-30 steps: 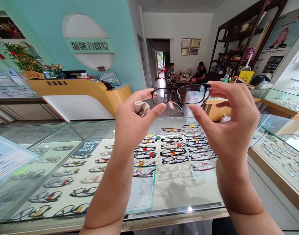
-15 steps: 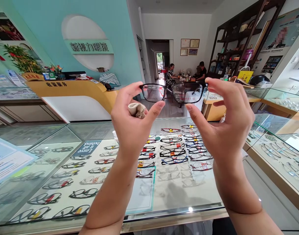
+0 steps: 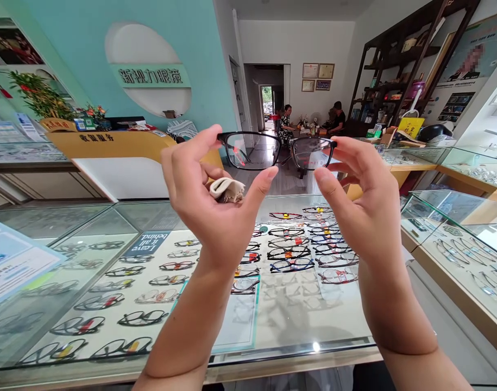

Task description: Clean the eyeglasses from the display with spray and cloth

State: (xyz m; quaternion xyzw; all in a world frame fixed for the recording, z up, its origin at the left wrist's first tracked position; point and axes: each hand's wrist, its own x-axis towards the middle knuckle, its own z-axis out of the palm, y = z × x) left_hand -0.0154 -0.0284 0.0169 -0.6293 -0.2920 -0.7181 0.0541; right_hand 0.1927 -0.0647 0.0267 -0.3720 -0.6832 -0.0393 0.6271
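Black-framed eyeglasses [image 3: 281, 152] are held up in the air between my two hands, above the glass display case. Fingers of my left hand [image 3: 215, 190] pinch the frame's left outer end; a folded beige cloth [image 3: 227, 190] is tucked in the same palm. At the other outer end, my right hand [image 3: 360, 190] grips the frame with thumb and fingers. Red print shows on the right lens. The left lens appears larger, so the frame is turned at an angle.
Below lies a glass display case [image 3: 313, 320] with rows of eyeglasses. A printed sheet [image 3: 20, 266] lies at left. Beyond stand a yellow-and-white counter [image 3: 130, 174], another glass case [image 3: 468, 239] at right and dark shelves [image 3: 395, 70]. Two people [image 3: 285, 122] sit at the back.
The eyeglasses have turned: the left end came nearer and the right end went farther back. My left hand shifted left and my right hand moved slightly left.
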